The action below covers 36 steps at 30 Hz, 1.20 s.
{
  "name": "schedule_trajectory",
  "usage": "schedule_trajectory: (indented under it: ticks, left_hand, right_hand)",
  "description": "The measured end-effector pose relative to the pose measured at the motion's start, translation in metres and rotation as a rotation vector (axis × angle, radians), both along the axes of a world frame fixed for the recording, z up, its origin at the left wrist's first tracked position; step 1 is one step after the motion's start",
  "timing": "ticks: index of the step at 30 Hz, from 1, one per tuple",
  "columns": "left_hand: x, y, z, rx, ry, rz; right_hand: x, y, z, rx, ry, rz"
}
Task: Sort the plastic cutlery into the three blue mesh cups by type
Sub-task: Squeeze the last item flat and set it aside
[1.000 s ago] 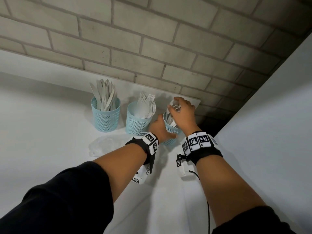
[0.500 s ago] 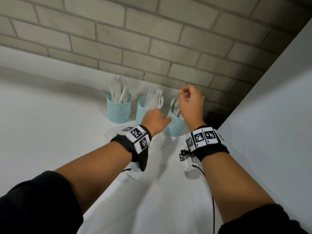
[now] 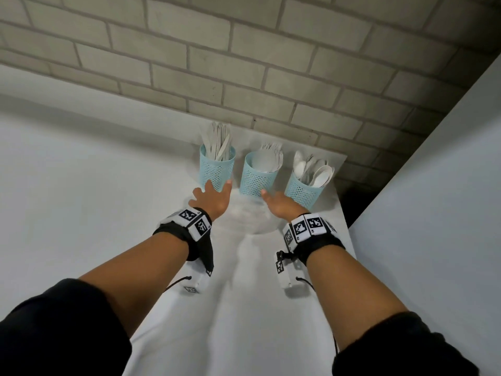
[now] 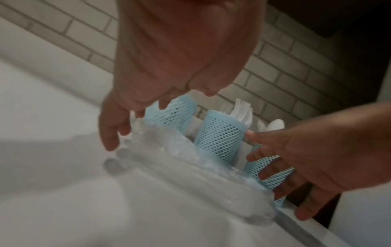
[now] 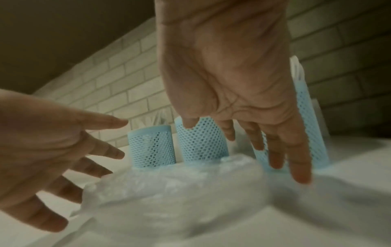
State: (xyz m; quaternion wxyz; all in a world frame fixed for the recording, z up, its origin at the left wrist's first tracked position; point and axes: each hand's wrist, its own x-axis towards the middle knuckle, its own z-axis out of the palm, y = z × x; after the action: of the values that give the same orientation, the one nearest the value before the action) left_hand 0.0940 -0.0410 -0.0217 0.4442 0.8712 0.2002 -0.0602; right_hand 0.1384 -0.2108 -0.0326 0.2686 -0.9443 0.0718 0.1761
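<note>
Three blue mesh cups stand in a row at the far edge of the white worktop (image 3: 81, 185), close to the brick wall (image 3: 244, 63) and toward the far right corner. The left cup (image 3: 217, 169) holds flat white knives (image 3: 218, 143); the middle cup (image 3: 257, 176) holds white forks (image 3: 271, 153); the right cup (image 3: 303, 189) holds white spoons (image 3: 314, 169). The cups stand apart from one another.

A crumpled clear plastic bag (image 3: 249, 215) lies on the worktop just in front of the cups, between the two hands. The left hand (image 3: 210, 198) reaches forward with its fingers (image 5: 105, 150) spread apart and holding nothing; its fingertips lie near the foot of the left cup. The right hand (image 3: 280, 206) is likewise extended, its fingers (image 5: 275, 150) straight, separated and empty, hanging before the right cup and over the bag's right side. Whether either hand touches the bag cannot be told. Both wrists carry black bands with printed markers (image 3: 195, 218).
</note>
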Motion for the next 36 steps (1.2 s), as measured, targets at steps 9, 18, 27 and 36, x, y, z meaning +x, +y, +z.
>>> schedule_trajectory:
  ticks: [9, 18, 27, 36]
  left_hand:
    - [0.002, -0.004, -0.012, -0.509, -0.092, -0.053]
    - [0.01, -0.019, -0.013, -0.47, -0.24, -0.017]
    - [0.001, -0.02, -0.009, -0.396, -0.599, 0.079]
    - [-0.006, -0.041, 0.002, -0.522, -0.471, -0.153]
  right_hand:
    - [-0.035, 0.041, 0.009, 0.498, -0.054, 0.058]
    - [-0.037, 0.057, 0.032, 0.93, 0.251, -0.176]
    - [-0.053, 0.033, 0.047, 0.594, 0.343, -0.19]
    - [-0.048, 0.038, 0.054, 1.124, 0.254, -0.435]
